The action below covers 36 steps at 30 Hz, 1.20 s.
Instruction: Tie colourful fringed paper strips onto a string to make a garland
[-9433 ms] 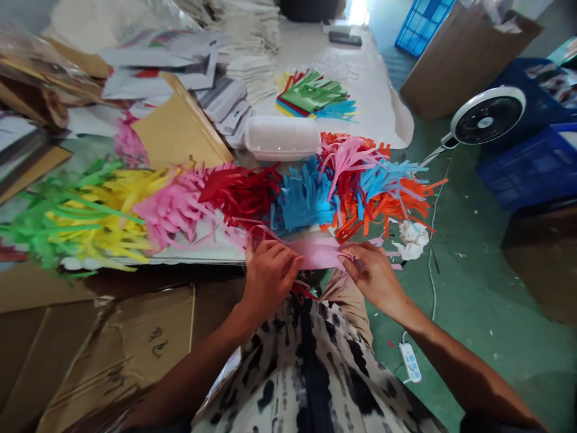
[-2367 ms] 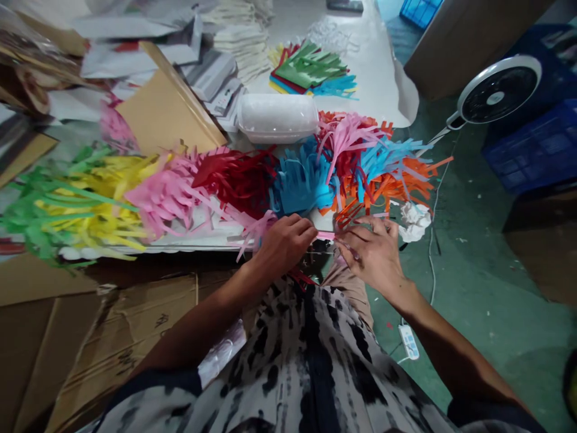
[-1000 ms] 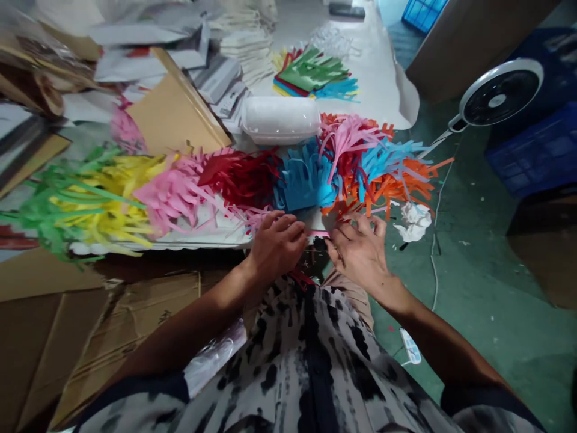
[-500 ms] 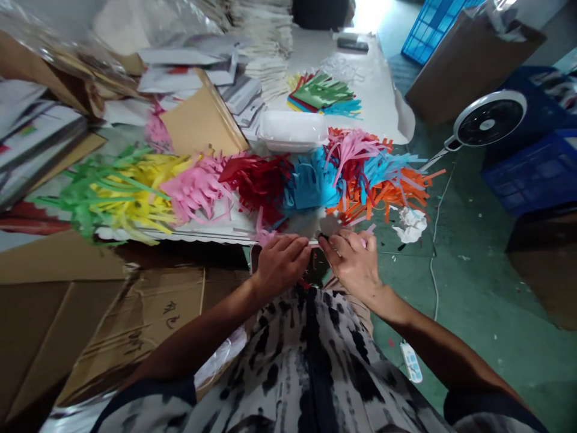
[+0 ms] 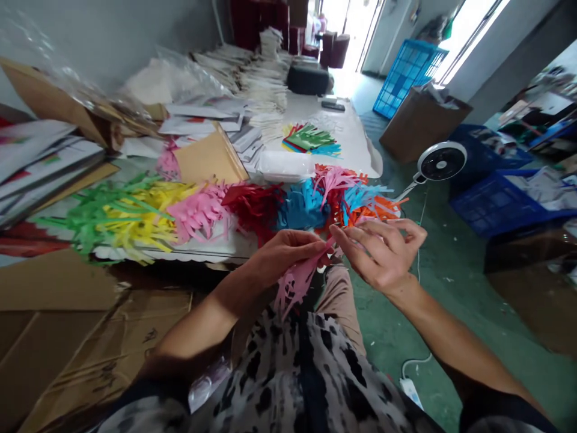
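A pink fringed paper tassel (image 5: 297, 282) hangs in front of my body, its cut strips pointing down and to the left. My left hand (image 5: 282, 255) pinches it near its gathered upper part. Thumb and forefinger of my right hand (image 5: 383, 249) close on its narrow upper end, while the other fingers are bent and raised. Just beyond my hands, fringed paper bunches lie in a row along the table: green (image 5: 92, 207), yellow (image 5: 139, 213), pink (image 5: 198, 210), dark red (image 5: 255, 204), blue (image 5: 300, 207) and orange (image 5: 378, 208).
Behind the row are a white plastic tray (image 5: 286, 165), a tan envelope (image 5: 207, 155) and a stack of multicoloured fringed paper (image 5: 311, 141). A fan (image 5: 442, 161) stands off the table's right side. Cardboard (image 5: 103, 355) lies below left; blue crates (image 5: 509, 195) stand at right.
Both hands have risen from the table's edge, bringing the pink tassel up into plain view. My right hand has moved right and its fingers have spread. The view has tilted upward.
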Each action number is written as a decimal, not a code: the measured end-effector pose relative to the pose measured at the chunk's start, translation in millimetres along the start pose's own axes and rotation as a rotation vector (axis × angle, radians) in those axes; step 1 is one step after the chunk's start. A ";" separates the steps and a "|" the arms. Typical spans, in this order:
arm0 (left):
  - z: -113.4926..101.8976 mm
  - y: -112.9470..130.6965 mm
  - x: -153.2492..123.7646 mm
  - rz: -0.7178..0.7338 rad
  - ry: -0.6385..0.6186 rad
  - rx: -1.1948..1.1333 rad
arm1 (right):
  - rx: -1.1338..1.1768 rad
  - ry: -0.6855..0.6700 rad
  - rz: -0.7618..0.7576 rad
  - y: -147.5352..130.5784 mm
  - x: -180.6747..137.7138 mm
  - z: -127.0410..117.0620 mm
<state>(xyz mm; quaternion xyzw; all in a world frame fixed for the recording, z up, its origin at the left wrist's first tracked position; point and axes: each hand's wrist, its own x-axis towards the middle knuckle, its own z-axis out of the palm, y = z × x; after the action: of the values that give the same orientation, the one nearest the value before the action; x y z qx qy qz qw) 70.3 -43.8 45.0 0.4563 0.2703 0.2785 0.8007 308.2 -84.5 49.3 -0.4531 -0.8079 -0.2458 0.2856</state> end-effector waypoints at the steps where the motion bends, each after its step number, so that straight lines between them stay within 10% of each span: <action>1: 2.2 0.0 1.5 -0.002 0.002 -0.025 | -0.006 0.019 0.005 -1.1 2.5 -3.5; 12: 12.7 12.2 35.2 0.406 0.210 0.178 | 0.659 0.193 0.499 -22.2 41.5 11.3; 21: -2.2 7.5 42.3 0.355 0.248 0.141 | 0.860 -0.016 0.470 -5.8 55.3 15.7; 29: -8.0 -7.6 39.8 0.426 0.360 -0.049 | 0.812 0.098 0.389 -19.2 59.3 34.4; 36: -48.4 -9.4 32.4 0.321 0.481 -0.064 | 0.700 -0.178 0.396 23.4 131.2 112.6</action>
<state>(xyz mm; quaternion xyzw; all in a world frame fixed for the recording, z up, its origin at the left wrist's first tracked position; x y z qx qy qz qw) 61.5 2.7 9.7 0.3887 0.3677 0.5103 0.6733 245.8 78.0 61.6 -0.4949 -0.7615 0.1440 0.3931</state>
